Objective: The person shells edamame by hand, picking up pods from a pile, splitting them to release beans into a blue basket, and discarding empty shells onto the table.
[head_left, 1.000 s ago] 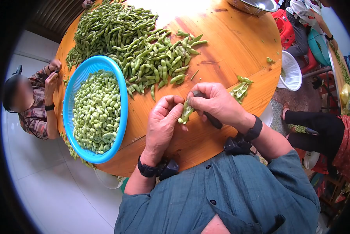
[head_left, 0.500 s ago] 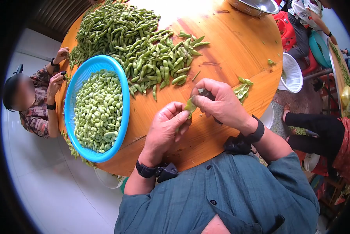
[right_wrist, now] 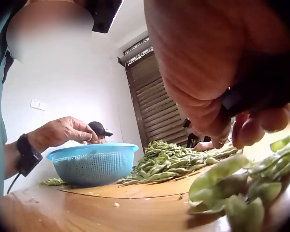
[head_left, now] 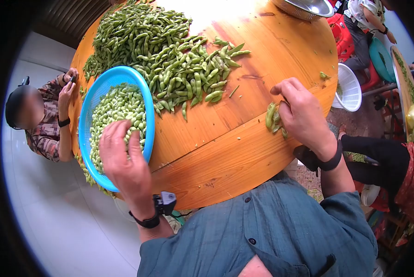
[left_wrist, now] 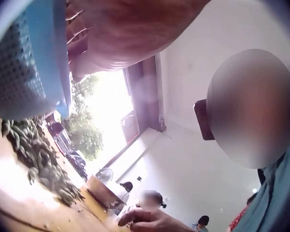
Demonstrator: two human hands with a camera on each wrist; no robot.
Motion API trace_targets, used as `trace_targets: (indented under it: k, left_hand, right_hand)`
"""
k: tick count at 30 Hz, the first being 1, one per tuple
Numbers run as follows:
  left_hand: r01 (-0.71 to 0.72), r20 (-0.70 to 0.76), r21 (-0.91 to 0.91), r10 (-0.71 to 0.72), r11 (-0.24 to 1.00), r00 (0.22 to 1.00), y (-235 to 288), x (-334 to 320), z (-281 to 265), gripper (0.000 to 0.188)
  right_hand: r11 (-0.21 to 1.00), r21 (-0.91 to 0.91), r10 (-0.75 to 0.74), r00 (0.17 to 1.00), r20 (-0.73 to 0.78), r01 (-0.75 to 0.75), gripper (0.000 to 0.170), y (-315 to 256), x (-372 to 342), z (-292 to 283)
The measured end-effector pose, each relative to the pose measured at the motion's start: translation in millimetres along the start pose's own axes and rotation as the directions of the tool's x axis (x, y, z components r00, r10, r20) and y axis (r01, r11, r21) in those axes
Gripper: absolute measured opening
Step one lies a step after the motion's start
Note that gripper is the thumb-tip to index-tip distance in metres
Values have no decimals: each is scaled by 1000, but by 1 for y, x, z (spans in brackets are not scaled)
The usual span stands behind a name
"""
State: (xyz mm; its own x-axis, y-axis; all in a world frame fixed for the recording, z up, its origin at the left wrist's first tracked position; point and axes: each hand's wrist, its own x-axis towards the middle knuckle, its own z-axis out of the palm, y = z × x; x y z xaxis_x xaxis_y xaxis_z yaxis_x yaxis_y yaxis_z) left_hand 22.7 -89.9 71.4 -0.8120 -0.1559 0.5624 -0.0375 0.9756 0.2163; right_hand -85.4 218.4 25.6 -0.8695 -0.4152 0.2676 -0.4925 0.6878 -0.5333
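Over the near side of a blue basket (head_left: pixel 150 115) of shelled green beans (head_left: pixel 119 108) is my left hand (head_left: pixel 124 159), its fingers bent and slightly parted, with no pod visible in them. In the right wrist view the left hand (right_wrist: pixel 63 131) hangs just above the basket rim (right_wrist: pixel 94 146). My right hand (head_left: pixel 306 115) is at the right of the table, beside a few split pods (head_left: pixel 272 117). The right wrist view shows its fingers curled round a dark object (right_wrist: pixel 229 100), mostly hidden by the palm; what it is, I cannot tell.
A large heap of unshelled pods (head_left: pixel 170 60) lies behind and right of the basket. A metal colander (head_left: pixel 303 8) stands at the table's far edge. One person (head_left: pixel 45 117) sits at the left; a white basket (head_left: pixel 349 87) is beyond the right edge.
The hands, together at a pod before, have moved apart: the left went left to over the basket, the right went right to the split pods. The pod is no longer between them.
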Motion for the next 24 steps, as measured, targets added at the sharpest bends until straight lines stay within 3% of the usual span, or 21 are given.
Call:
trace_targets:
  k: [2, 5, 7, 8, 10, 11, 13, 15, 17, 19, 20, 21, 22, 23, 24]
  left_hand:
    - [-64, -39, -159, 59, 985, 998, 24, 1, 12, 23]
    - [-94, 122, -432, 161, 897, 979, 56, 6, 40, 24]
    - [-179, 200, -396, 275, 901, 941, 59, 13, 72, 34]
    - [-156, 251, -353, 254, 922, 934, 59, 14, 87, 32]
    - [-138, 301, -310, 235, 941, 924, 55, 12, 108, 30]
    - [-116, 322, -313, 221, 942, 921, 52, 12, 115, 29]
    - [-98, 346, -317, 211, 943, 914, 49, 13, 117, 28]
    - [31, 387, -363, 121, 931, 914, 47, 10, 113, 28]
    - [41, 349, -432, 125, 901, 929, 41, 8, 110, 23]
    - [49, 311, -499, 126, 865, 942, 43, 7, 101, 19]
    - [447, 545, -640, -42, 625, 838, 47, 7, 90, 17]
    - [760, 767, -596, -95, 257, 634, 50, 5, 82, 17]
    - [801, 803, -589, -33, 107, 595, 48, 0, 80, 23]
    - [801, 804, -589, -30, 106, 594, 49, -4, 79, 23]
    - [820, 819, -573, -17, 4, 573, 50, -7, 78, 22]
  right_hand:
    - [999, -40, -8, 998, -56, 6, 23, -2, 0, -1]
    - [998, 2, -56, 982, -180, 57, 24, -8, 2, 0]
    - [974, 228, 28, 996, -85, -8, 20, -15, -1, 1]
    - [974, 227, 28, 996, -88, -8, 20, -18, -2, 3]
    - [887, 461, -13, 1000, -2, 13, 17, -23, -4, 10]
    - [887, 462, -10, 1000, -6, 11, 17, -26, -5, 10]
    - [882, 464, 21, 991, 135, -82, 13, -32, -6, 8]
    - [863, 504, -16, 997, 74, -23, 14, -29, -6, 19]
    - [814, 560, 60, 981, 183, -154, 15, -34, -5, 22]
    - [789, 585, 89, 977, 194, -188, 16, -38, -3, 29]
    - [762, 608, 117, 971, 206, -221, 17, -39, -3, 33]
    - [763, 607, 120, 971, 206, -223, 17, -39, -2, 37]
    - [716, 651, 130, 964, 232, -253, 18, -40, -1, 41]
    - [666, 691, 139, 956, 258, -283, 19, -41, -1, 43]
    - [666, 689, 142, 956, 257, -284, 19, -44, 0, 43]
